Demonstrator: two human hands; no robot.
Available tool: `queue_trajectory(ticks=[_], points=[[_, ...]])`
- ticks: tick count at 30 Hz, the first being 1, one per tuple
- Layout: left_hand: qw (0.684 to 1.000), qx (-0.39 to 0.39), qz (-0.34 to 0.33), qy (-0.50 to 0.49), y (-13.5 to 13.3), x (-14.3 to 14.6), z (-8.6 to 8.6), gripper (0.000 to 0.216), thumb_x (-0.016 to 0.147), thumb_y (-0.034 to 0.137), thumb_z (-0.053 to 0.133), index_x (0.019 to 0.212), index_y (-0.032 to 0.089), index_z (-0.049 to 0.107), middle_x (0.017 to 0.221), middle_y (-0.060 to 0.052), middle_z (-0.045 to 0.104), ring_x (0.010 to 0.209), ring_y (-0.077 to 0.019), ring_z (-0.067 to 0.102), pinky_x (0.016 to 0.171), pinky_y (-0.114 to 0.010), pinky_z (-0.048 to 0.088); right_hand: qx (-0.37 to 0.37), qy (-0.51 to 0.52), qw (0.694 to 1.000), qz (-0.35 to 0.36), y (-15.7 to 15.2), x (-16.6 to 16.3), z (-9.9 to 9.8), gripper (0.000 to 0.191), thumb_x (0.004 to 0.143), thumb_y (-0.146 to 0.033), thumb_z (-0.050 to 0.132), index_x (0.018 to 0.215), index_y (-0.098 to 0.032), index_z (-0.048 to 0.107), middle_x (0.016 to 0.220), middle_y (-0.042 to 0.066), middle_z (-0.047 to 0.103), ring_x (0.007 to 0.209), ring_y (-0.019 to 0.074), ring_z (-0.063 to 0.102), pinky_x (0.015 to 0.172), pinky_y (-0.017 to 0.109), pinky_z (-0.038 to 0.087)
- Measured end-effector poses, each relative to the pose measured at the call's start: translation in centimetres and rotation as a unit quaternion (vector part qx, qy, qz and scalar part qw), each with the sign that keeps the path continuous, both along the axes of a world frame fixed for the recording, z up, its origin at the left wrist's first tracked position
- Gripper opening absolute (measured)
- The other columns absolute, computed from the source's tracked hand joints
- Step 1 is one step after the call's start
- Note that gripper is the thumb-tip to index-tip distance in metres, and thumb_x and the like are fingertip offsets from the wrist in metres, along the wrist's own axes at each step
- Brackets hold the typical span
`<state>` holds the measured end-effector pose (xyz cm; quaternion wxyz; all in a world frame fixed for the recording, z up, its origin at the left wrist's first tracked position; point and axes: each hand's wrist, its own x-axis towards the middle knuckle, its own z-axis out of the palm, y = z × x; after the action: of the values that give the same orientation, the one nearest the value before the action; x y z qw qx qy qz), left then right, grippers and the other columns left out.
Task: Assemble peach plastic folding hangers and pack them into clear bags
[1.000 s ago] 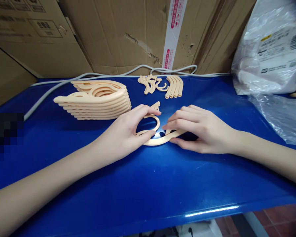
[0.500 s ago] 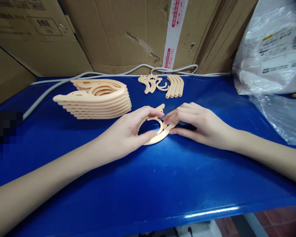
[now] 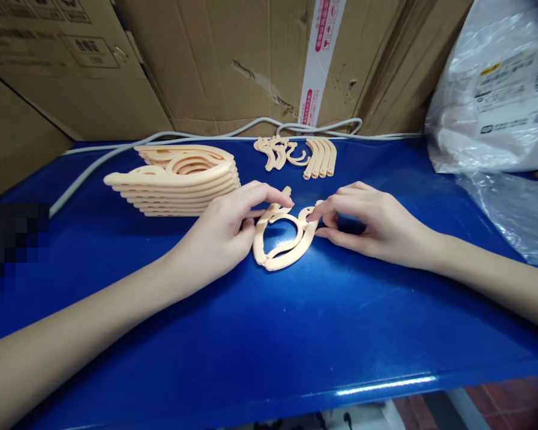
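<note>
"Cream, curved plastic hanger [image 3: 290, 257] on the glossy blue counter [image 3: 296, 334]: sturdy?"

"Likely light, stiff, slick. Right hand [image 3: 370, 220] pinches its right end; left hand [image 3: 224, 224] curls at its left, grip unclear. Best held by its solid outer rim."

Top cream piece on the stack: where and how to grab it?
I'd pinch the top piece at its tapered left tip, finger above and thumb below, coming from the left. That tip overhangs the stepped layers below, leaving room under it, while the left hand covers part of the stack's right end.
</note>
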<state>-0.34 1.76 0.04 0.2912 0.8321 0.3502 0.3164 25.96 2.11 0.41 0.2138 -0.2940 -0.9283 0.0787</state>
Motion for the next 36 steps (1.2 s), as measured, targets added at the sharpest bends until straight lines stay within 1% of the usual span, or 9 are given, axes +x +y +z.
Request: queue_trajectory(ticks=[4, 6, 10, 13, 18, 24, 28, 32, 36], points=[[0.999, 0.029, -0.019, 0.003, 0.0, 0.17, -0.04, 0.03, 0.09, 0.008, 0.048, 0.11, 0.02, 0.066, 0.12, -0.006, 0.068, 0.119, -0.0214, 0.063, 0.094, -0.034, 0.057, 0.033, 0.005, 0.999, -0.002, -0.14, -0.08, -0.08, 0.016, 0.098, -0.023, 0.052, 0.108, -0.022, 0.063, 0.087, 0.002, 0.071, 0.082, 0.0199, 0.066, 0.082, 0.037, 0.045], [0.998, 0.051, -0.021, 0.02, -0.04, 0.24, 0.03, 0.029, 0.091, 0.009, 0.048, 0.112, 0.02, 0.065, 0.122, -0.006, 0.067, 0.12, -0.0209, 0.062, 0.091, -0.032, 0.057, 0.054, -0.003, 0.999, -0.009, -0.22, -0.14, -0.15, 0.021, 0.101, -0.027, 0.049, 0.114, -0.02, 0.064, 0.089, 0.004, 0.071, 0.085, 0.0213, 0.067, 0.084, 0.038, 0.045], [0.992, 0.107, -0.026, 0.063, 0.02, 0.17, -0.1, 0.029, 0.091, 0.012, 0.053, 0.118, 0.02, 0.062, 0.13, -0.007, 0.065, 0.125, -0.0218, 0.058, 0.105, -0.037, 0.048, 0.093, -0.031, 0.995, -0.031, -0.43, -0.23, -0.24, 0.043, 0.102, -0.051, 0.05, 0.12, -0.015, 0.064, 0.096, 0.009, 0.073, 0.093, 0.0272, 0.068, 0.085, 0.042, 0.044], [0.99, 0.115, -0.039, 0.067, 0.03, 0.07, -0.31, 0.035, 0.091, 0.015, 0.056, 0.125, 0.02, 0.058, 0.138, -0.008, 0.06, 0.131, -0.0216, 0.054, 0.114, -0.038, 0.041, 0.112, -0.05, 0.991, -0.044, -0.62, -0.29, -0.18, 0.054, 0.1, -0.058, 0.05, 0.124, -0.011, 0.063, 0.101, 0.012, 0.073, 0.098, 0.0302, 0.067, 0.088, 0.044, 0.043], [0.99, 0.091, -0.056, 0.095, -0.27, 0.11, -0.49, 0.054, 0.086, 0.023, 0.064, 0.137, 0.016, 0.05, 0.147, -0.013, 0.054, 0.143, -0.0256, 0.045, 0.121, -0.04, 0.036, 0.046, -0.032, 0.998, -0.011, -0.87, -0.39, -0.02, 0.056, 0.1, -0.059, 0.051, 0.13, -0.013, 0.06, 0.119, 0.015, 0.072, 0.106, 0.0301, 0.067, 0.093, 0.045, 0.044], [0.998, 0.013, -0.033, 0.06, -0.72, 0.3, -0.91, 0.07, 0.083, 0.031, 0.068, 0.147, 0.022, 0.041, 0.145, -0.009, 0.056, 0.133, -0.0265, 0.056, 0.113, -0.042, 0.049, -0.058, -0.007, 0.997, 0.059, -0.8, -0.32, -0.46, 0.071, 0.09, -0.053, 0.071, 0.146, -0.017, 0.047, 0.148, 0.016, 0.058, 0.133, 0.0293, 0.057, 0.106, 0.046, 0.047], [0.996, 0.01, -0.04, 0.084, -0.56, 0.13, -0.74, 0.078, 0.084, 0.037, 0.073, 0.15, 0.02, 0.036, 0.153, -0.012, 0.05, 0.14, -0.0281, 0.051, 0.117, -0.043, 0.045, -0.12, 0.053, 0.989, 0.063, -0.6, -0.34, -0.62, 0.067, 0.088, -0.051, 0.074, 0.143, -0.022, 0.047, 0.144, 0.013, 0.059, 0.134, 0.0266, 0.056, 0.108, 0.044, 0.049], [0.992, 0.026, -0.039, 0.118, -0.22, -0.12, -0.72, 0.085, 0.084, 0.052, 0.076, 0.151, 0.016, 0.036, 0.155, -0.015, 0.048, 0.139, -0.0277, 0.052, 0.116, -0.041, 0.045, -0.102, 0.08, 0.991, 0.032, -0.45, -0.35, -0.64, 0.067, 0.08, -0.057, 0.08, 0.13, -0.019, 0.054, 0.133, 0.013, 0.062, 0.125, 0.0283, 0.06, 0.101, 0.043, 0.052], [0.986, 0.077, -0.045, 0.142, -0.1, -0.18, -0.7, 0.082, 0.086, 0.053, 0.074, 0.149, 0.013, 0.04, 0.149, -0.015, 0.054, 0.132, -0.0265, 0.056, 0.111, -0.039, 0.048, -0.074, 0.061, 0.995, -0.002, -0.4, -0.35, -0.67, 0.072, 0.075, -0.062, 0.081, 0.127, -0.019, 0.056, 0.124, 0.012, 0.066, 0.112, 0.0288, 0.064, 0.092, 0.043, 0.053]])
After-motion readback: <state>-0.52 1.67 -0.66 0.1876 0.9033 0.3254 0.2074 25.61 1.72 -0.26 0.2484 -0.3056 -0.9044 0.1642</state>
